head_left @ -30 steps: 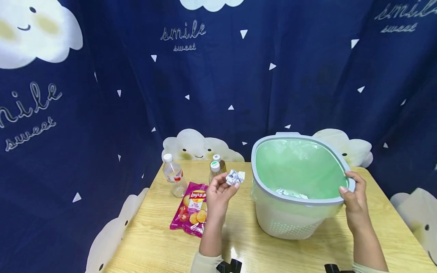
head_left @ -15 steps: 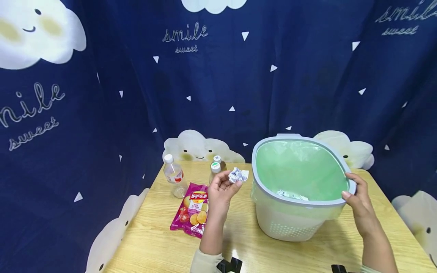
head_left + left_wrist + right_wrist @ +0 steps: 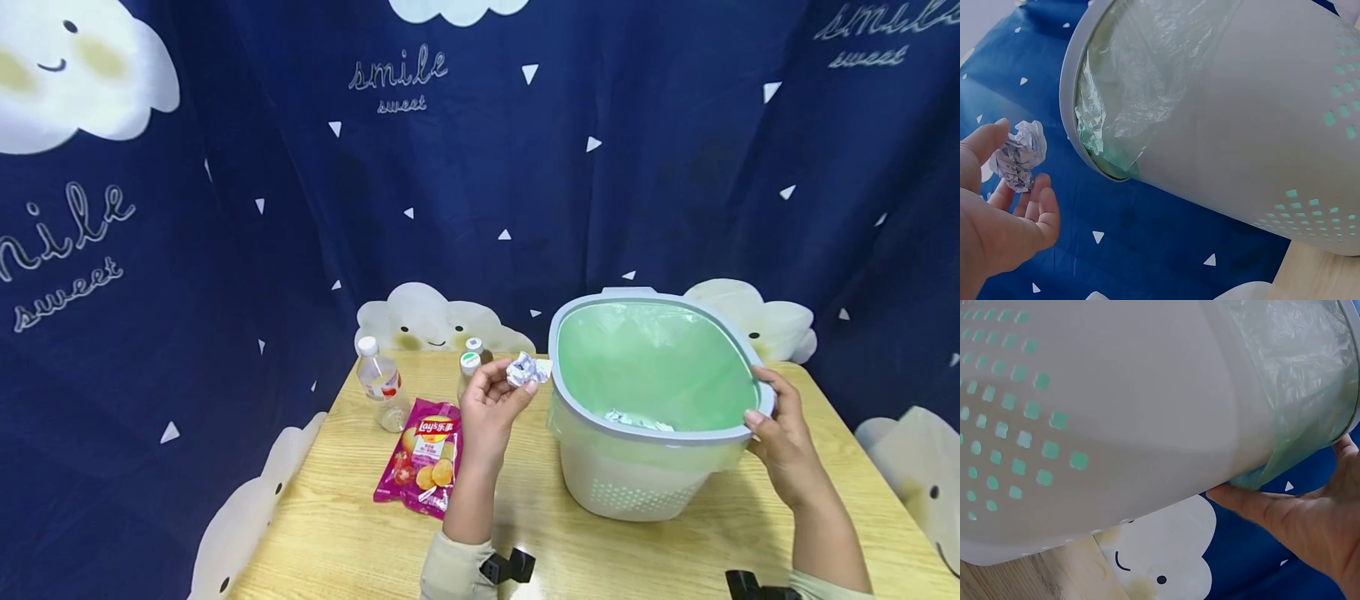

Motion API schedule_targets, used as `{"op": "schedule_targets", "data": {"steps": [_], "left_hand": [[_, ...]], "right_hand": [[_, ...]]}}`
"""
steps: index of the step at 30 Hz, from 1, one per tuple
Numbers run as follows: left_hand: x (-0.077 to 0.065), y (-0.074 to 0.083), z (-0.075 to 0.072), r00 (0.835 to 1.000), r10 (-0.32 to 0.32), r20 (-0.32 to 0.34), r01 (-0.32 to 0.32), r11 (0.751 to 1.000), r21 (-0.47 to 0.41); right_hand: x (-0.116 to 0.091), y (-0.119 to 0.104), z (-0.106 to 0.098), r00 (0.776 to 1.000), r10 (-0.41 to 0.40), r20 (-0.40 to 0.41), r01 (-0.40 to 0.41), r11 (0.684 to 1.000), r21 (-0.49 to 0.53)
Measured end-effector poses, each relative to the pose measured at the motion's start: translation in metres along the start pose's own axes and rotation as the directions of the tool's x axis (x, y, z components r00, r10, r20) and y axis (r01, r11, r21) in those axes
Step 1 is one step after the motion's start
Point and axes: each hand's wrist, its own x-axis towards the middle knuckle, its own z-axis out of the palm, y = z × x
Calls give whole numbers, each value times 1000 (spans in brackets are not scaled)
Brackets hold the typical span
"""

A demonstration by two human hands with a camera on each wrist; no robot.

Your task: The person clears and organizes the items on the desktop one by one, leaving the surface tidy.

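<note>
My left hand (image 3: 487,417) pinches a crumpled paper ball (image 3: 527,370) between thumb and fingertips, just left of the bin's rim. In the left wrist view the paper ball (image 3: 1021,156) shows printed marks and stands apart from the rim. The pale trash bin (image 3: 630,492) leans on the table with its opening tilted toward me. A green plastic liner (image 3: 660,358) covers its inside and folds over the grey rim. My right hand (image 3: 787,446) grips the rim at the right side; in the right wrist view a finger (image 3: 1247,501) lies along the outer wall. Crumpled white paper (image 3: 637,422) lies inside.
Left of my left forearm lies a purple chip bag (image 3: 423,458). Behind it stands a clear plastic bottle (image 3: 384,387) with a white cap. Two more capped bottles, one a green-capped bottle (image 3: 469,367), are partly hidden behind my left hand. A blue curtain (image 3: 465,183) hangs behind the table.
My left hand has moved slightly right and up with the paper ball, closer to the bin's rim. My right hand stays at the rim, its forearm shifted a little right.
</note>
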Motion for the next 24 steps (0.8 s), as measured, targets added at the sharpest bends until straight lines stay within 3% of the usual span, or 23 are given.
{"op": "schedule_targets", "data": {"steps": [17,24], "left_hand": [[13,14,13,998,67,21,-68,997,42],[27,22,19,996,46,80,-49,998,38]], "right_hand": [[-1,2,0,1000,-15,-21,16,1000,24],[0,4,-2,1000,-23,-14,23,1000,13]]}}
